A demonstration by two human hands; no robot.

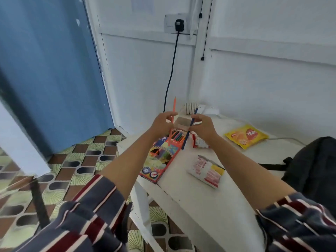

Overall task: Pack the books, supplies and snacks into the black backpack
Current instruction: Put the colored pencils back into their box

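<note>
The left hand (161, 122) pinches an orange pencil (174, 108) between thumb and fingers, tip pointing up. The right hand (203, 127) pinches a blue pencil (185, 140) the same way. Both hands are up above the far end of the pencil box (161, 160), and the box's open flap (181, 122) stands between them. The box lies on the white desk (190, 197), right along its left edge, and its near corner looks to stick out a little past that edge. That is the big worry. A bump from a wrist or a pencil could push the box off onto the tiled floor (72, 160), and since it is open, the other pencils would spill out. A pencil could also slip, because only the fingertips hold each one. If a pencil goes in crooked, it could catch on the flap. The black backpack (312, 170) sits far to the right, at the other end of the desk, and it is hard to tell if its top is open. To get there, a hand has to pass over a red and white packet (207, 170), a small red packet (199, 142) just beside the box, and a yellow packet (246, 136) near the wall. There is bare desk between the box and the red and white packet, so sliding the box that way would be safer.
</note>
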